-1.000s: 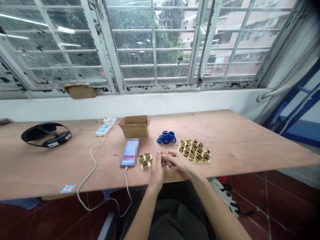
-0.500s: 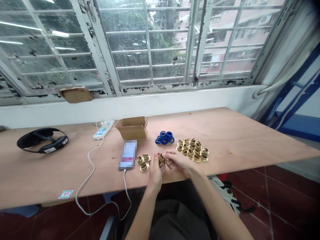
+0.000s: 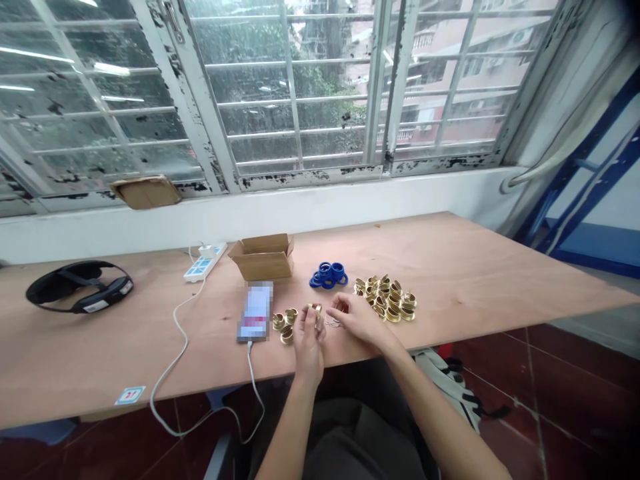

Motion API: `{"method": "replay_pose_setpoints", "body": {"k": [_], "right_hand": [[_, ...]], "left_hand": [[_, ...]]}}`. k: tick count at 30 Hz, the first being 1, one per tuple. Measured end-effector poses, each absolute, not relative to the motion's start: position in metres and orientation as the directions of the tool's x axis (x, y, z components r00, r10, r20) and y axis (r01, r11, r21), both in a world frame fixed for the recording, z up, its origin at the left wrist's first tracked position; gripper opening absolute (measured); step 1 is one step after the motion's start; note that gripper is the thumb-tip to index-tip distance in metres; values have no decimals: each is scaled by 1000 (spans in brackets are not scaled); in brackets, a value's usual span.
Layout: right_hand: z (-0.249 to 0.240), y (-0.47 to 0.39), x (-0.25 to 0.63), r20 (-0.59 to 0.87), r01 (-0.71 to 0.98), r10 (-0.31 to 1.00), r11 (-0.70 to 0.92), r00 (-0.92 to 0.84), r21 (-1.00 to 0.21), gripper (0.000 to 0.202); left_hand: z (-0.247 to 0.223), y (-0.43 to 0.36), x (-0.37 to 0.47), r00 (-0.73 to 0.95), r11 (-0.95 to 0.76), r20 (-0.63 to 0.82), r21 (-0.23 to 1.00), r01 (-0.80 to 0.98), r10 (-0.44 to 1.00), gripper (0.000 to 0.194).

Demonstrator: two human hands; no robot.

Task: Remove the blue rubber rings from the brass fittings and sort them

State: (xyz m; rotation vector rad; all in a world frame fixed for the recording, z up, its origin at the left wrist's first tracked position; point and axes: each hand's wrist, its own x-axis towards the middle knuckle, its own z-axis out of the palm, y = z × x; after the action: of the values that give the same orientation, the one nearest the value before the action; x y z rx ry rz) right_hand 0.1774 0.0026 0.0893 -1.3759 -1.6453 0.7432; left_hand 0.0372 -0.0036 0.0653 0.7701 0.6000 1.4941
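My left hand (image 3: pixel 309 340) is closed round a gold-coloured metal ring fitting (image 3: pixel 317 309), held up between thumb and fingers. Just to its right is my right hand (image 3: pixel 356 316), fingers curved and parted, apart from that fitting. Below its fingertips are thin, pale, thread-like pieces (image 3: pixel 332 322), too fine to make out; whether the fingers touch them I cannot tell. Left of my left hand stand a few similar gold fittings (image 3: pixel 287 334). A larger cluster of gold fittings (image 3: pixel 393 311) lies right of my right hand, and blue rings (image 3: pixel 327 275) are piled beyond both hands.
A phone (image 3: pixel 256 312) on a white cable (image 3: pixel 186 333) lies to the left. Behind it stands an open cardboard box (image 3: pixel 265 267). A power strip (image 3: pixel 205 265) and a black headset (image 3: pixel 80 287) are farther left. The wooden table's (image 3: pixel 500 287) front edge runs close to my lap.
My right hand has come away from the gold fitting and shifted slightly right. The left hand keeps hold of the fitting and has moved a little left. The view has turned slightly.
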Motion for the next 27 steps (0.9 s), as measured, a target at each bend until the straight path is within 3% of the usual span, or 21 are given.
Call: {"method": "replay_pose_setpoints", "body": {"k": [5, 12, 15, 19, 27], "right_hand": [[85, 3, 173, 248, 695, 969, 189, -16, -694, 5], [108, -8, 176, 349, 729, 937, 259, -29, -634, 12], [119, -15, 179, 387, 733, 922, 286, -33, -618, 15], [126, -22, 180, 353, 687, 927, 337, -124, -644, 17], [123, -23, 180, 312, 744, 950, 229, -29, -627, 10]], "left_hand": [[64, -5, 38, -15, -94, 109, 767, -635, 994, 37], [57, 1, 38, 21, -171, 193, 909, -381, 981, 47], [53, 4, 39, -31, -191, 192, 925, -328, 981, 51], [52, 2, 40, 22, -207, 225, 927, -313, 974, 46], [61, -9, 44, -11, -293, 295, 941, -168, 955, 48]]}}
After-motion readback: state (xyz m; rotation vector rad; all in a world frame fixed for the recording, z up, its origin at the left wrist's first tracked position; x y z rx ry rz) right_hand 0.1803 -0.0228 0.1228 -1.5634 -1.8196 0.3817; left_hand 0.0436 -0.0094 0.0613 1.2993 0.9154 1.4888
